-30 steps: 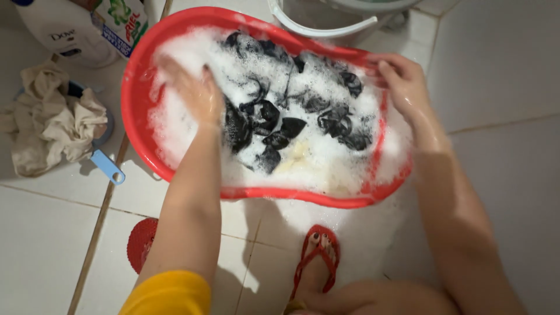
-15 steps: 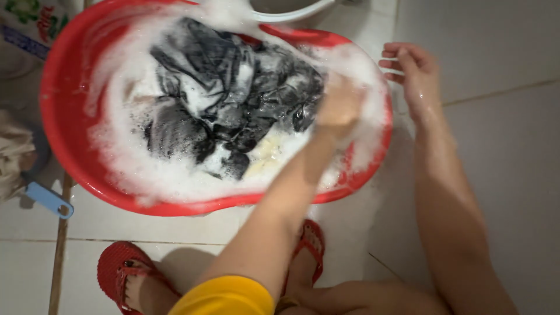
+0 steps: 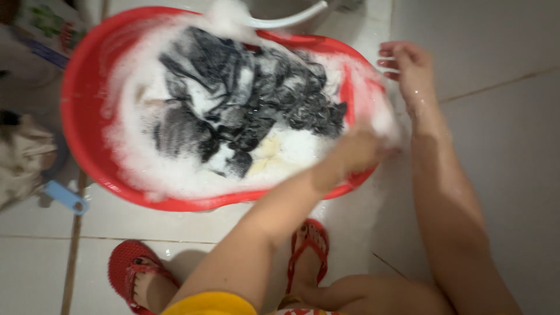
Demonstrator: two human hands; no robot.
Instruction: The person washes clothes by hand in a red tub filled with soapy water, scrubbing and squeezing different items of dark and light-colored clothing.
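White tiles (image 3: 496, 146); left hand (image 3: 356, 150) blurred in basin (image 3: 79, 134) suds, right hand's (image 3: 411, 70) fingers loosely apart.

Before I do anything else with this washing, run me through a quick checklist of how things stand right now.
1. Red basin flat on the tiled floor: ok.
2. Dark clothes inside the basin, none over the rim: ok.
3. Suds contained: not ok, foam has spilled onto the floor at the basin's right side.
4. Left hand at the basin's right rim in the foam: ok; what it grips, cannot tell.
5. Right hand open and free beside the basin: ok.
6. Footing: not ok, the red sandal stands by the spilled foam.
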